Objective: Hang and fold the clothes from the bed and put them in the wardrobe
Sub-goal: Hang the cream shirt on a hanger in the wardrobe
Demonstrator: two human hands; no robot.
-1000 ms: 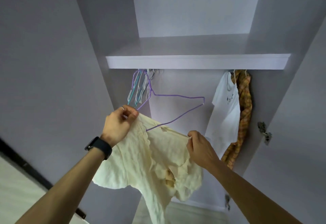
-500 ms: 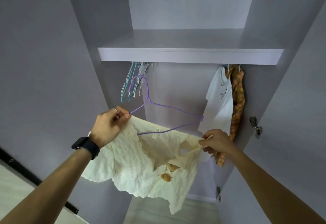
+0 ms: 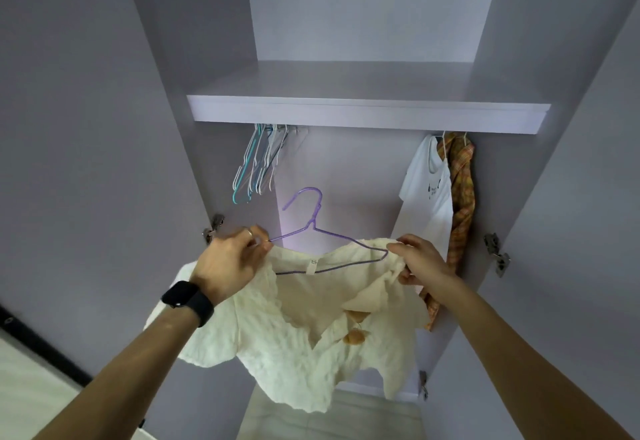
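Left hand pinches the cream shirt and one end of the purple hanger; right hand grips the shirt's other shoulder, before the open wardrobe.

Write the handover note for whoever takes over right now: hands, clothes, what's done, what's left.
Left hand pinches the left end of the purple hanger along with the cream shirt. Right hand grips the shirt's other shoulder at the hanger's right end.
The hanger sits in the shirt's neck; its hook is free, below the shelf.
Done: white T-shirt and plaid garment hang at right; empty hangers at left.
Left: settle the shirt and hook it up. The bed is out of view.
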